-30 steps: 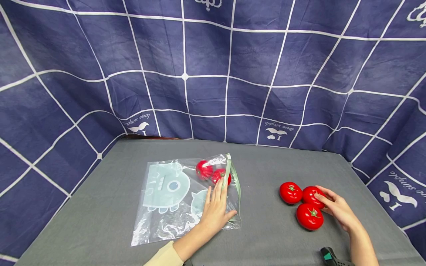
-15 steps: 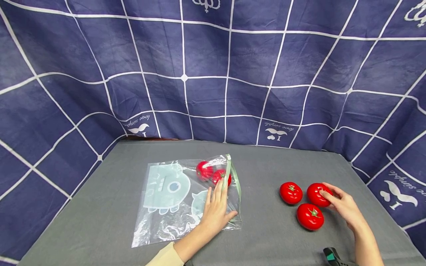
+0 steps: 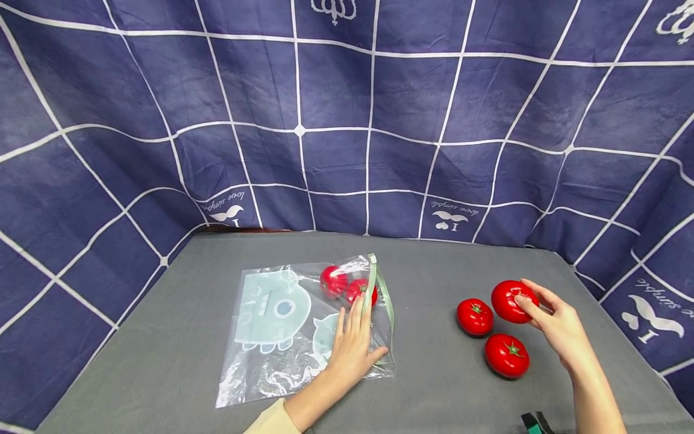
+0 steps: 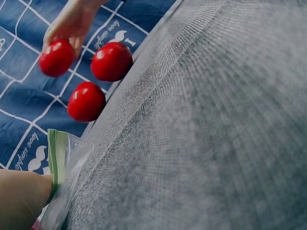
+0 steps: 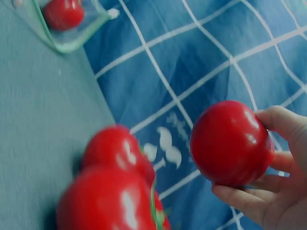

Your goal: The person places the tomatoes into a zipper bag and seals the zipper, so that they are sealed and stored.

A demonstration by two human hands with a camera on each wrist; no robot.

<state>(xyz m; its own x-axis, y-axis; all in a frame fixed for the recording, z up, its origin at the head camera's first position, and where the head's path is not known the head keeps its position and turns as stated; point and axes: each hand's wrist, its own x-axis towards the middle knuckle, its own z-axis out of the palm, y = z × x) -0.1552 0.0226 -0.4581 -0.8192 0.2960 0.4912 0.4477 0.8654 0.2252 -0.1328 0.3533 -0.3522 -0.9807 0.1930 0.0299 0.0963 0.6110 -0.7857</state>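
Observation:
My right hand (image 3: 558, 322) grips a red tomato (image 3: 508, 301) between thumb and fingers, raised above the table. Two more tomatoes sit on the cloth just below and left of it, one farther back (image 3: 475, 317) and one nearer (image 3: 506, 356). My left hand (image 3: 352, 349) lies flat with straight fingers on a clear zip bag (image 3: 293, 374) near its green-edged mouth. Inside the bag, close to the mouth, are two tomatoes (image 3: 333, 281). In the right wrist view the held tomato (image 5: 232, 143) is clear of the other two.
Grey cloth covers the table (image 3: 423, 386). A blue curtain (image 3: 336, 157) with white lines hangs behind it and along both sides. A black and green object (image 3: 535, 423), partly out of view, is at the front edge near my right forearm.
My right hand has lifted its tomato off the table, away from the two others that it stood against. My left hand stays on the bag.

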